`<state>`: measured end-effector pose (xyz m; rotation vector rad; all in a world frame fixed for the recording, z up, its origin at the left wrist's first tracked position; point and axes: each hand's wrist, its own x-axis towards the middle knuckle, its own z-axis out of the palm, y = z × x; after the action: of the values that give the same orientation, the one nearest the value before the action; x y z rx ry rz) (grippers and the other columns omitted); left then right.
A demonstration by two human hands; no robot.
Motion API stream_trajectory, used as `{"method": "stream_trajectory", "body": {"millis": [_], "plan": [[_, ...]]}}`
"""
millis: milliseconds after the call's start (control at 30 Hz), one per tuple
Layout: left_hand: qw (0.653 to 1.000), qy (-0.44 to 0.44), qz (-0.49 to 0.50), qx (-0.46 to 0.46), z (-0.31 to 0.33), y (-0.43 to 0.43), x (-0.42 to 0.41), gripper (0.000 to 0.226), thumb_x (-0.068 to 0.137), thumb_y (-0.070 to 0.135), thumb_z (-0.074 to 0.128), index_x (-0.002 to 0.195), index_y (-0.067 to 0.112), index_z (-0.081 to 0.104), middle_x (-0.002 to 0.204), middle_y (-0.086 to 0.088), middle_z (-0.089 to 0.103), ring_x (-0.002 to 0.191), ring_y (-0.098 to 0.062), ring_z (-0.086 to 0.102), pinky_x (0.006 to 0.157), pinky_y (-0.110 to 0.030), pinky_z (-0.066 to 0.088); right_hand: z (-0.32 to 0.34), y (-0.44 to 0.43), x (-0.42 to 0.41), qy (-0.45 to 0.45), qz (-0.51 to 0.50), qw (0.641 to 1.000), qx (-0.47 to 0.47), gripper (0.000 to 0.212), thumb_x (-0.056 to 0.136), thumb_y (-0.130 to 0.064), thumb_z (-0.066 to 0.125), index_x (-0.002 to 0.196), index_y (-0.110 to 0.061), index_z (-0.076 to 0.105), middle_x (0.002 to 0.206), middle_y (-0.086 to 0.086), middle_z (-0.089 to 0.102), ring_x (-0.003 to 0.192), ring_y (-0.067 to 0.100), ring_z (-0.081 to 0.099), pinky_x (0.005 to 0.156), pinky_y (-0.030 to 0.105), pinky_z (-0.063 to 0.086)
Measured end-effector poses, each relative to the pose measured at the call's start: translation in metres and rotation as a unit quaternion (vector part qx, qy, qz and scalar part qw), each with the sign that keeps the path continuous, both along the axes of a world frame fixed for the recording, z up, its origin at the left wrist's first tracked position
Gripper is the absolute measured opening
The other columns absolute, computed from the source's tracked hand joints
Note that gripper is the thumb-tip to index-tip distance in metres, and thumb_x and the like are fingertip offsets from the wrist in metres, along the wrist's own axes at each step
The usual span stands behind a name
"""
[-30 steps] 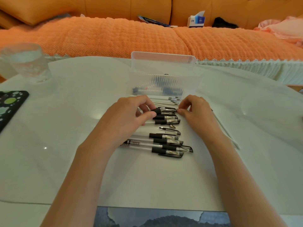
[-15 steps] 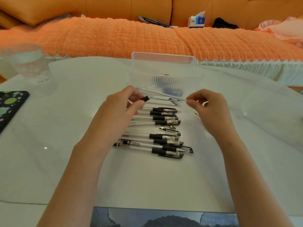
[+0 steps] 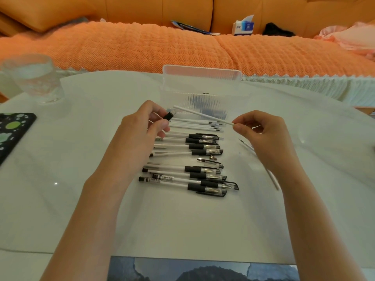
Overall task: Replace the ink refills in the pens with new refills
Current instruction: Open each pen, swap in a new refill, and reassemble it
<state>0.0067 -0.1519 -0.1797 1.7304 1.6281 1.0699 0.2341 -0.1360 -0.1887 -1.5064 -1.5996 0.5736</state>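
Far to the left of the left fingers, a drinking glass and a dark spotted pad on a white table.

Left hand raised above the table, fingers and thumb curled round a pen barrel, black grip end poking out to the right of the fingertips. Just beside that end, seemingly not inside it, one end of a thin white refill, slanting down to the right and pinched at its other end between thumb and forefinger of the right hand; remaining right fingers loosely curled.

Beyond the fingertips of both hands, a clear plastic box. Beneath the held refill, a small stack of loose refills. Nearer than the fingers, rows of pens side by side, with a loose cap among them. Under the right wrist, a lone refill flat on the table.

Likely step: passing the refill through the mouth of the barrel; going in or coming out, impossible to tell. To do it well: hold the barrel steady, bring refill and barrel into one straight line, guide the free end squarely into the opening, push gently without bending the thin tube. Keep used and fresh refills in separate places to avoid a mix-up.
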Motion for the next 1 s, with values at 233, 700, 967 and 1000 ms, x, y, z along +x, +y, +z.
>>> {"method": "stream_trajectory", "body": {"millis": [233, 700, 967, 1000], "plan": [[1.0, 0.004, 0.004, -0.002, 0.0, 0.0, -0.002, 0.01, 0.095, 0.017, 0.053, 0.095, 0.026, 0.052, 0.086, 0.011, 0.067, 0.077, -0.003, 0.064, 0.078, -0.033, 0.054, 0.001, -0.002, 0.003, 0.012, 0.002, 1.0, -0.004, 0.009, 0.085, -0.011, 0.066, 0.083, -0.02, 0.068, 0.075, -0.009, 0.065, 0.063, -0.001, 0.05, 0.061, 0.004, 0.04], [0.999, 0.03, 0.014, 0.008, -0.001, 0.0, -0.007, 0.011, 0.089, 0.017, 0.063, 0.092, 0.027, 0.061, 0.082, 0.014, 0.065, 0.081, 0.003, 0.059, 0.072, -0.013, 0.041, 0.002, -0.003, 0.007, -0.04, 0.008, 0.999, 0.002, 0.013, 0.084, -0.004, 0.065, 0.084, -0.016, 0.068, 0.073, -0.008, 0.06, 0.061, -0.006, 0.048, 0.061, 0.002, 0.037], [0.999, 0.03, 0.006, 0.018, 0.0, -0.001, -0.01, 0.015, 0.084, 0.014, 0.068, 0.088, 0.028, 0.065, 0.086, 0.01, 0.068, 0.088, -0.003, 0.062, 0.084, -0.022, 0.047, 0.0, -0.003, 0.007, -0.08, 0.019, 0.997, 0.013, 0.017, 0.084, -0.002, 0.064, 0.08, -0.019, 0.065, 0.078, 0.001, 0.061, 0.065, -0.003, 0.048, 0.064, 0.003, 0.035], [0.999, 0.033, 0.005, 0.019, 0.0, -0.001, -0.011, 0.015, 0.084, 0.014, 0.068, 0.088, 0.027, 0.065, 0.087, 0.009, 0.068, 0.089, -0.005, 0.063, 0.086, -0.025, 0.048, 0.001, -0.003, 0.006, -0.086, 0.022, 0.996, 0.015, 0.017, 0.084, -0.002, 0.064, 0.08, -0.018, 0.065, 0.079, 0.002, 0.061, 0.067, -0.001, 0.048, 0.065, 0.003, 0.035]]}}
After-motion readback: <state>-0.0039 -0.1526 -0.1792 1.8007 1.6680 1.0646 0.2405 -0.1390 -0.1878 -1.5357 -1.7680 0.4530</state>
